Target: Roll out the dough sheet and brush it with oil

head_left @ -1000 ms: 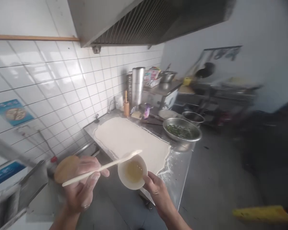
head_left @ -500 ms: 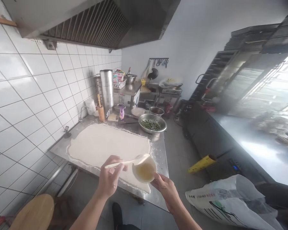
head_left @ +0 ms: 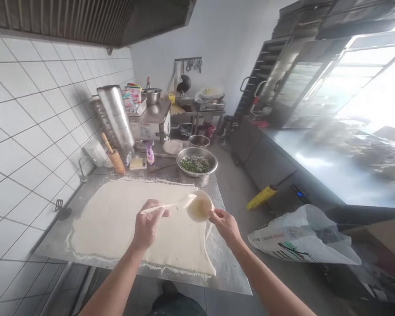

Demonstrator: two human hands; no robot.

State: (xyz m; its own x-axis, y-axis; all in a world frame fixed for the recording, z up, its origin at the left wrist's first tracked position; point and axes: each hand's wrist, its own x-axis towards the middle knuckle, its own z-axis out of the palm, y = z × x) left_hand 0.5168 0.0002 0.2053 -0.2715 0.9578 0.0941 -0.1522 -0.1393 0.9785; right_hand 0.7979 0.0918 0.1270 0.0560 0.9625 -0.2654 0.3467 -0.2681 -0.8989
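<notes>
My left hand (head_left: 149, 224) is closed around the handle of a pale long-handled utensil (head_left: 161, 208). Its widened head lies at the left rim of a small white bowl, too blurred to tell a spoon from a brush. My right hand (head_left: 225, 224) grips that bowl (head_left: 200, 217) by its right side, tilting it toward me. Clear yellowish liquid, like oil, shows inside. Beneath both hands a large, thin sheet of rolled dough (head_left: 118, 219) covers much of the metal table (head_left: 232, 267). The dough's near right corner reaches toward the table edge.
Behind the dough stands a steel bowl of chopped greens (head_left: 196, 163). A rolling pin (head_left: 116, 161), a purple packet (head_left: 150, 153) and a tall steel cylinder (head_left: 116, 114) are at the back left. On the right are a white sack (head_left: 296, 239) and a yellow tube (head_left: 261, 197).
The view has shifted right and closer over the table. Both hands have moved forward over the dough with the bowl and the utensil, still held.
</notes>
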